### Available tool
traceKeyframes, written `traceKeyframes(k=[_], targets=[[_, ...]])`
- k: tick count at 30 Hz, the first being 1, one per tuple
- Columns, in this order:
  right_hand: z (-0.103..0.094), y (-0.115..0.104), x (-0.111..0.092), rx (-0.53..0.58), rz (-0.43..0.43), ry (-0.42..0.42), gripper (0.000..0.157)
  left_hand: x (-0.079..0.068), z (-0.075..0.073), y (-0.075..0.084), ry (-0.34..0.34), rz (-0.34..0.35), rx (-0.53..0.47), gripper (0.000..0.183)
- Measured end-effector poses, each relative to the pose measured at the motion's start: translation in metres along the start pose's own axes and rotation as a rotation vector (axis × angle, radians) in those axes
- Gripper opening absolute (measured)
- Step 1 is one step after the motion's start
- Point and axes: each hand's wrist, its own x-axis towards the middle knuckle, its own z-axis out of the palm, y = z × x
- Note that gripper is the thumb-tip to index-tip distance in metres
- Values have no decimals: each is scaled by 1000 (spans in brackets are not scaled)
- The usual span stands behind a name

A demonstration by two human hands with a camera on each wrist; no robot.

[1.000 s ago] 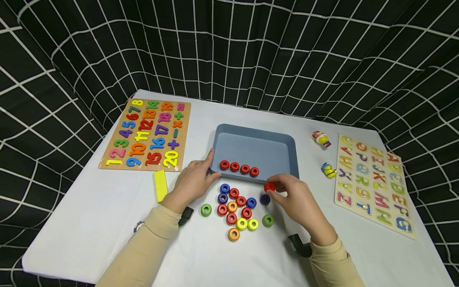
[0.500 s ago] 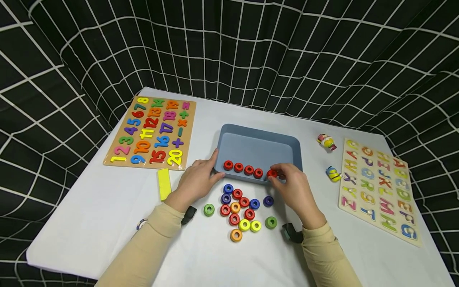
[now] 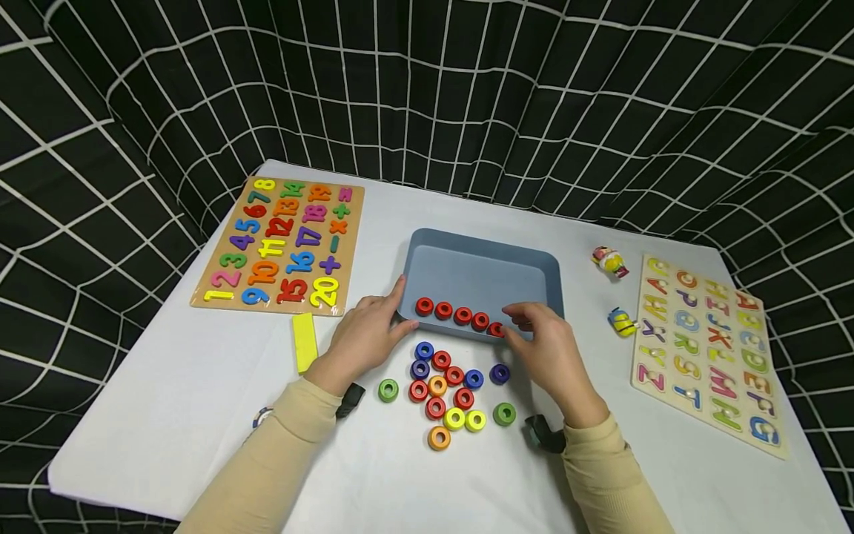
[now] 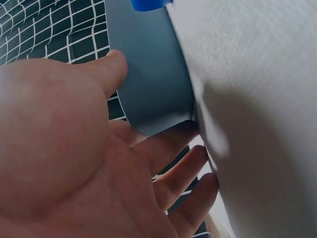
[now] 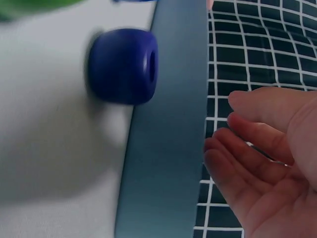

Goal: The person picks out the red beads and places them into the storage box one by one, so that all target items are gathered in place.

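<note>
A blue-grey tray [image 3: 477, 276] holds a row of several red rings [image 3: 443, 316] along its front wall. My left hand [image 3: 363, 334] rests against the tray's front left corner. In the left wrist view the thumb [image 4: 116, 69] lies at the rim and the fingertips [image 4: 190, 128] touch the outer side. Over the front right of the tray is my right hand [image 3: 550, 356], fingers loosely bent and holding nothing. Its fingertips are right beside the last red ring [image 3: 495, 333]. The right wrist view shows the parted thumb and fingers beyond the tray wall [image 5: 168, 148].
Several red, blue, yellow, orange and green rings lie in front of the tray, including a dark blue ring [image 3: 493, 377]. A number board [image 3: 193, 302] and yellow strip [image 3: 305, 343] lie left. A letter board [image 3: 707, 356] and two small figures, one blue and yellow [image 3: 623, 323], are right.
My right hand has carried a red ring from the tray's front edge into the row and let it go. The left hand stays at the tray corner. The head view has shifted slightly.
</note>
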Motion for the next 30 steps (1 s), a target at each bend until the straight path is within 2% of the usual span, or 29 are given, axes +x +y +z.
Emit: traceKeyframes(k=[4,8,15,18,25,30], targets=[[-2,-9,-5,23,-24,-3,25,0,0,0,-2,-1,0,79],[-3,-21,-10,61,-91,-34,21,0,0,0,0,1,1,79],[14,-37,-19,3,-245,-250,20,-1,-1,2,-11,-10,-3,78],[24,-40,-21,-51,-282,-306,21,-1,-2,2,-14,-13,-4,78],[34,-45,-26,-111,-293,-308,23,0,-2,2,-15,-17,4,79],[25,-44,-25,-64,-254,-306,25,-1,-2,2,-11,-15,1,78]])
